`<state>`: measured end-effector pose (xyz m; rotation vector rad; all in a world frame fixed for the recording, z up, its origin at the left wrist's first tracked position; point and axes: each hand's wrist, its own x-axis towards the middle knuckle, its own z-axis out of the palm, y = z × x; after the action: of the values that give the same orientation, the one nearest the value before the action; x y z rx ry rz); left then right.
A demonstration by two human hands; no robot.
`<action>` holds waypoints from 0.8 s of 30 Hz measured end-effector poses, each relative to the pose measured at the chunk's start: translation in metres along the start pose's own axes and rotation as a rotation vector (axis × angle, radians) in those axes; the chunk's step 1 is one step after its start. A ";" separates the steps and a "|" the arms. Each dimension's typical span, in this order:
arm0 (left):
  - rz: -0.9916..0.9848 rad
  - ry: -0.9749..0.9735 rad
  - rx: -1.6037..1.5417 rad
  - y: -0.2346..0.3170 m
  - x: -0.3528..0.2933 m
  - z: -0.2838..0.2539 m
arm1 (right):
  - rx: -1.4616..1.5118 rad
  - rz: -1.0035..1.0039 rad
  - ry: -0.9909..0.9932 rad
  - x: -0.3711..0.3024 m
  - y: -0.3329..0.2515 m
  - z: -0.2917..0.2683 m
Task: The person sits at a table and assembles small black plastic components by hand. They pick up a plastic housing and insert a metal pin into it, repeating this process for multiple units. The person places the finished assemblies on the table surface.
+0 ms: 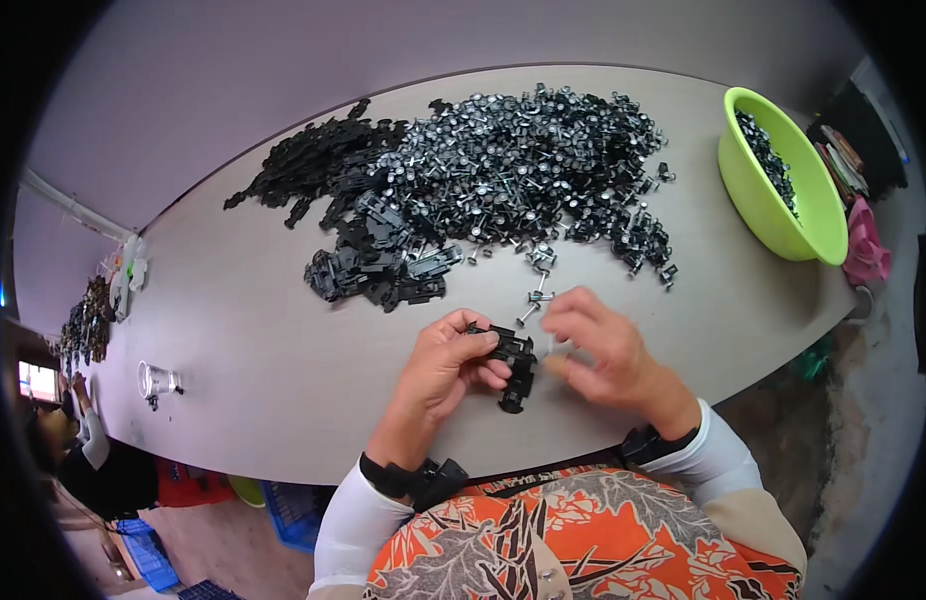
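Observation:
My left hand (pixel 445 362) grips a small black plastic frame part (pixel 513 362) just above the near edge of the grey table (pixel 263 350). My right hand (pixel 598 345) sits right beside that part, fingers pinched together on something small that I cannot make out. A few loose metal pins with round heads (pixel 536 296) lie on the table just beyond my fingers. Farther out spreads a big heap of metal axles with black wheels (pixel 528 165), and a stack of black plastic frames (pixel 383 260) lies to its left.
A lime green bowl (pixel 783 215) holding more small parts stands at the table's right end. A clear glass jar (pixel 156 380) sits at the left. Another person (pixel 78 440) is at the far left, and blue crates (pixel 283 510) rest on the floor.

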<state>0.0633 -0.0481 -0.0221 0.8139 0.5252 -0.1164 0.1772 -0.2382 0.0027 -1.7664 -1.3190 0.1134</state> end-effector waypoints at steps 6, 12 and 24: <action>-0.023 -0.155 0.025 -0.007 0.000 0.012 | 0.000 -0.035 -0.007 -0.007 -0.011 0.013; 0.024 -0.197 0.188 -0.011 -0.005 0.012 | -0.020 -0.062 -0.017 -0.009 -0.007 0.016; -0.064 -0.077 -0.048 -0.014 -0.008 0.008 | -0.086 -0.117 0.044 -0.009 -0.016 0.034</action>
<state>0.0554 -0.0640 -0.0229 0.7428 0.4796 -0.1921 0.1436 -0.2249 -0.0102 -1.7483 -1.4104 -0.0482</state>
